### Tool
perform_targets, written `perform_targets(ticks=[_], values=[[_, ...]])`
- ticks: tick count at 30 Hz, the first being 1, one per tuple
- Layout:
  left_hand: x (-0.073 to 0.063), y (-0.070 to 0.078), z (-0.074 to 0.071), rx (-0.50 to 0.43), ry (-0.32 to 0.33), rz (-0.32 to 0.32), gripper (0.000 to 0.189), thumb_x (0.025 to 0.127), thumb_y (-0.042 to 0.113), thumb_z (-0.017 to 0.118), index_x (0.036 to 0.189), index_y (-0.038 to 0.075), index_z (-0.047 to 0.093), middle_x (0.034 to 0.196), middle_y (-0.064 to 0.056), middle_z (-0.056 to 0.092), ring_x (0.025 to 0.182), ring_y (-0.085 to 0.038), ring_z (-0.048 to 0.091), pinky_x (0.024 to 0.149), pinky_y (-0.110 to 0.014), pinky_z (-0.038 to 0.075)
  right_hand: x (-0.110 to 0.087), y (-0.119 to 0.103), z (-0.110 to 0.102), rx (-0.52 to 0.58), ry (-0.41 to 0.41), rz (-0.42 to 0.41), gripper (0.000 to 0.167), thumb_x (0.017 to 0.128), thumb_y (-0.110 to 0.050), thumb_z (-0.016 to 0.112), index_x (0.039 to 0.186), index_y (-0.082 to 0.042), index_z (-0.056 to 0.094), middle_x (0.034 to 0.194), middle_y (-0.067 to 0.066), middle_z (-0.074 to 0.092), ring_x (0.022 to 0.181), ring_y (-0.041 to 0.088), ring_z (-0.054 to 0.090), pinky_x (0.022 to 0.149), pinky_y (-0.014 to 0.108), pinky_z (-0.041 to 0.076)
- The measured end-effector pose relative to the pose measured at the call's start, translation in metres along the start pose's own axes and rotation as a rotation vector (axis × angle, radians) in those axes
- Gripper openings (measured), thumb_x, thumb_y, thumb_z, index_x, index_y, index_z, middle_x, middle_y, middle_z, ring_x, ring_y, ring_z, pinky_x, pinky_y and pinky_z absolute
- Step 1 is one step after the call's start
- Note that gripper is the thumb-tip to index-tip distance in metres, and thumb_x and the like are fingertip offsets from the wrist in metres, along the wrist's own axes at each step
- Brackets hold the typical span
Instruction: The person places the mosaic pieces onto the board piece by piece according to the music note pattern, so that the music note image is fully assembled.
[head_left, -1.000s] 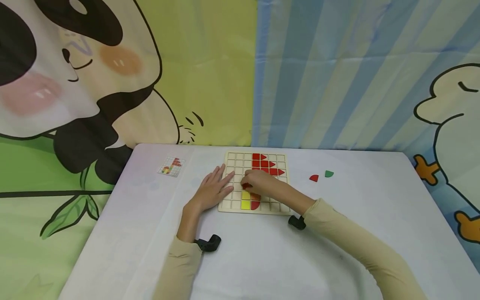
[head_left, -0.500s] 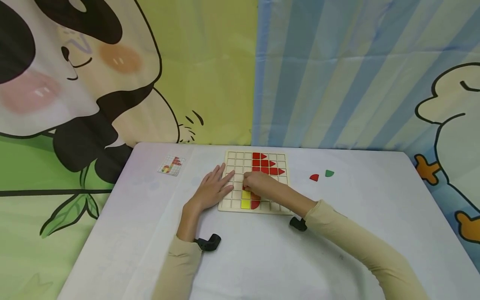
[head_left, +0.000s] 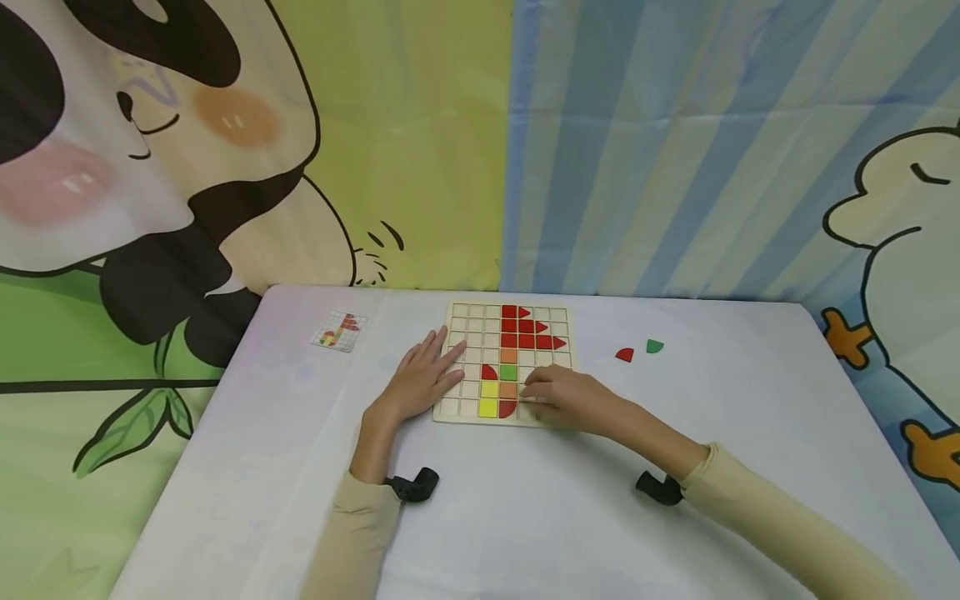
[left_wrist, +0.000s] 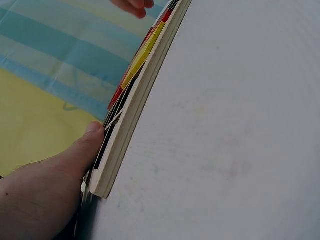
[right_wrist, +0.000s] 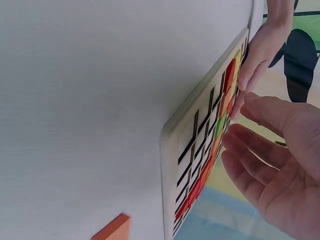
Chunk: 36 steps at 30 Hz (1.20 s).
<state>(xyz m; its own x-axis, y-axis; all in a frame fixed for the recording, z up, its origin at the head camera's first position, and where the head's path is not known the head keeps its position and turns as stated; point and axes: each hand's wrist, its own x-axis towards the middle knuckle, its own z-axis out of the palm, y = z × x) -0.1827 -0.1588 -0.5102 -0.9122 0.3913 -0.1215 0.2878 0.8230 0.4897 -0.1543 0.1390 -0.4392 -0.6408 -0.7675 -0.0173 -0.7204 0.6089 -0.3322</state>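
Note:
A wooden grid board lies on the table with coloured pieces set in its cells. My left hand rests with spread fingers on the board's left edge; its thumb shows at the rim in the left wrist view. Holding nothing, my right hand hovers over the board's lower right, fingers loosely bent. A red quarter-round piece sits above two yellow squares. Beside it are a green square and orange squares. Rows of red pieces fill upper cells.
Right of the board lie a loose red quarter-round and a green quarter-round. A small pattern card lies at the table's left. Printed cloth hangs behind the table's back edge.
My right hand has let go of the red quarter-round and drawn back to the right and down. That piece and the green square now show uncovered. The left hand stays in place.

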Motion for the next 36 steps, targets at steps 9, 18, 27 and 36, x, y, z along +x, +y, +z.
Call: perform_targets(ticks=[9, 18, 27, 36], values=[[0.000, 0.001, -0.003, -0.013, -0.006, -0.002, 0.063, 0.109, 0.048, 0.045, 0.165, 0.025, 0.027, 0.176, -0.010, 0.002, 0.163, -0.031, 0.000, 0.130, -0.055, 0.006, -0.041, 0.003, -0.011, 0.024, 0.089, 0.088, 0.031, 0.090, -0.013, 0.081, 0.120, -0.008, 0.077, 0.117, 0.007, 0.073, 0.110, 0.027, 0.068, 0.087, 0.038, 0.062], [-0.001, 0.002, -0.002, -0.013, 0.001, -0.009, 0.063, 0.109, 0.047, 0.046, 0.165, 0.024, 0.028, 0.176, -0.010, 0.003, 0.163, -0.032, 0.000, 0.130, -0.056, 0.006, -0.058, 0.013, -0.013, 0.010, 0.108, 0.122, 0.031, 0.089, -0.008, 0.081, 0.120, -0.008, 0.077, 0.114, 0.006, 0.073, 0.105, 0.023, 0.070, 0.085, 0.036, 0.062], [0.000, 0.001, -0.001, -0.014, 0.001, -0.006, 0.063, 0.109, 0.048, 0.045, 0.165, 0.025, 0.028, 0.176, -0.009, 0.002, 0.163, -0.031, 0.000, 0.130, -0.056, 0.006, -0.056, 0.063, -0.038, 0.022, 0.142, 0.419, 0.027, 0.092, -0.004, 0.076, 0.118, 0.003, 0.075, 0.110, 0.018, 0.073, 0.087, 0.028, 0.071, 0.069, 0.038, 0.060], [0.000, 0.000, -0.001, -0.019, 0.002, 0.003, 0.063, 0.109, 0.048, 0.045, 0.165, 0.025, 0.027, 0.176, -0.009, 0.002, 0.163, -0.031, 0.000, 0.130, -0.056, 0.006, -0.051, 0.098, -0.032, 0.002, 0.083, 0.526, 0.015, 0.093, 0.003, 0.071, 0.105, 0.004, 0.079, 0.103, 0.023, 0.073, 0.097, 0.040, 0.069, 0.080, 0.051, 0.060]])
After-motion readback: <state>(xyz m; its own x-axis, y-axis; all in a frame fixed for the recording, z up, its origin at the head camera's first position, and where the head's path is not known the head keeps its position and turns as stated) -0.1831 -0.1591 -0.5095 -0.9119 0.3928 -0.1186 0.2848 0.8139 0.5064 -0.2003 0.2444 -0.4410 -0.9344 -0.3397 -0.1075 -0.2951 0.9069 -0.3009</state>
